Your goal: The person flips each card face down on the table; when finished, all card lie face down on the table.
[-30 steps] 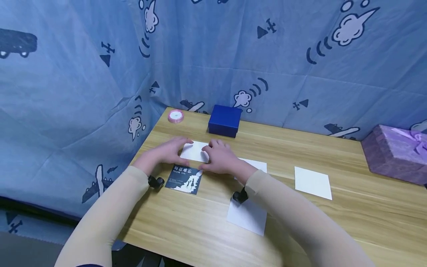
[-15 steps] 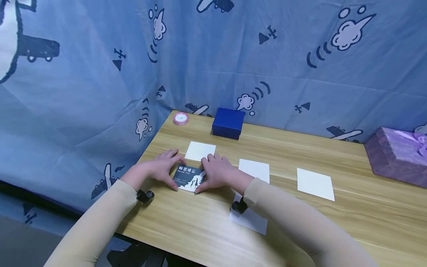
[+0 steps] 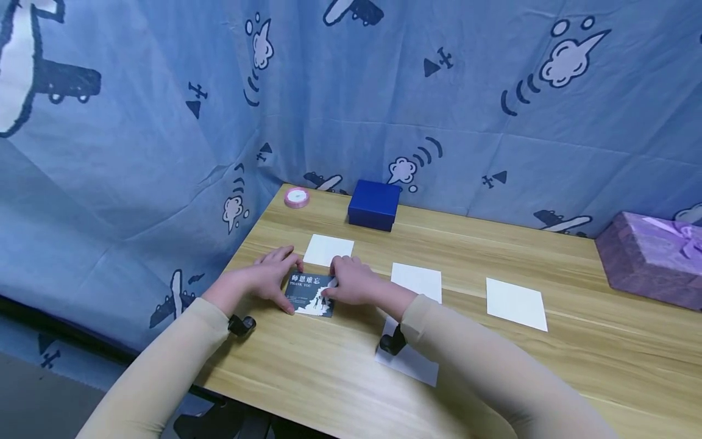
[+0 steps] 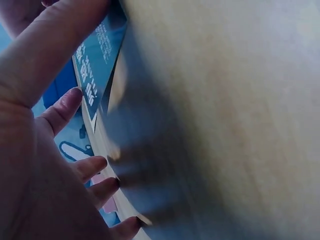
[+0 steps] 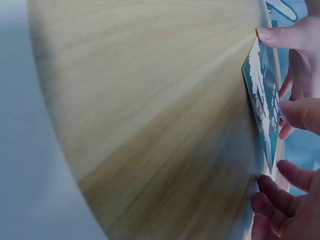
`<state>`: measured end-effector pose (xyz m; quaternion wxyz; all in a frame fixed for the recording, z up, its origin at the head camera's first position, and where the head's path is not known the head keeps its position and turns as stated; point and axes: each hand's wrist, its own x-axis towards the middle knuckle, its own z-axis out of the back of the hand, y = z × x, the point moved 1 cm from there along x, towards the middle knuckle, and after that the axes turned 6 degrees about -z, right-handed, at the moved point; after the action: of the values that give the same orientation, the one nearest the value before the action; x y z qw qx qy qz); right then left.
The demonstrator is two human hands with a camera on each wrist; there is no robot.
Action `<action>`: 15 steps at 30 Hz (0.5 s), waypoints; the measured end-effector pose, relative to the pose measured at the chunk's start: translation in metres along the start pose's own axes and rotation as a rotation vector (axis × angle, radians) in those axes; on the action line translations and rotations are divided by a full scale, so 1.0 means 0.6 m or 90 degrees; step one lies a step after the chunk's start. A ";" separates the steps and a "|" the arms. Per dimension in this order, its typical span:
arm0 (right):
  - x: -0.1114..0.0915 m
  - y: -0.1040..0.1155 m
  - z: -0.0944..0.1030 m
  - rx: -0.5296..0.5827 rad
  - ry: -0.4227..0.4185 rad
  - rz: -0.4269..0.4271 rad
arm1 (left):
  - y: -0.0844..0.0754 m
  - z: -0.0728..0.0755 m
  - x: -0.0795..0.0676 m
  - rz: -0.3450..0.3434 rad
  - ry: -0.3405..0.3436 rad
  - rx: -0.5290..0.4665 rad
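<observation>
A dark blue thank-you card [image 3: 304, 297] with white Chinese lettering and a white silhouette picture lies near the table's left side. My left hand [image 3: 265, 277] spans its left edge, index finger at the far corner and thumb at the near corner. In the left wrist view the other left fingers spread beside the card. My right hand [image 3: 353, 281] is at the card's right side, its thumb [image 5: 300, 112] over the printed face. The right index finger is close to the far right corner; firm contact there cannot be judged.
Several white cards lie about: one [image 3: 329, 249] behind the printed card, others [image 3: 418, 280] under or beside the right forearm, another [image 3: 517, 305] farther right. A blue box [image 3: 374, 206], a pink ribbon roll [image 3: 297, 197] and a purple gift box [image 3: 652, 265] stand along the back.
Both hands have come nearer from the white card behind to the printed card and reached its sides. The right thumb has since moved from the near right corner up onto its face.
</observation>
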<state>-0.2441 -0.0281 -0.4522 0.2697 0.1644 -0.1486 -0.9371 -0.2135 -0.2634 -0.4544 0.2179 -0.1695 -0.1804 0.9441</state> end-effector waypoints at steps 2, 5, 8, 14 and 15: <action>0.002 0.001 0.002 0.033 0.009 0.001 | 0.001 -0.001 0.001 0.004 -0.002 0.000; 0.002 0.002 0.005 0.049 0.028 0.008 | 0.000 0.000 0.000 0.007 -0.004 -0.002; 0.004 0.001 0.007 0.053 0.036 0.005 | -0.002 0.001 -0.001 0.009 -0.003 -0.005; 0.013 -0.004 0.007 0.109 0.011 0.001 | -0.002 -0.001 -0.001 0.017 -0.024 -0.004; 0.015 -0.004 0.007 0.122 0.008 0.004 | -0.002 -0.002 -0.002 0.019 -0.030 0.000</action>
<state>-0.2540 -0.0300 -0.4513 0.2567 0.1950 -0.2367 -0.9165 -0.2118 -0.2627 -0.4546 0.1997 -0.1498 -0.1833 0.9508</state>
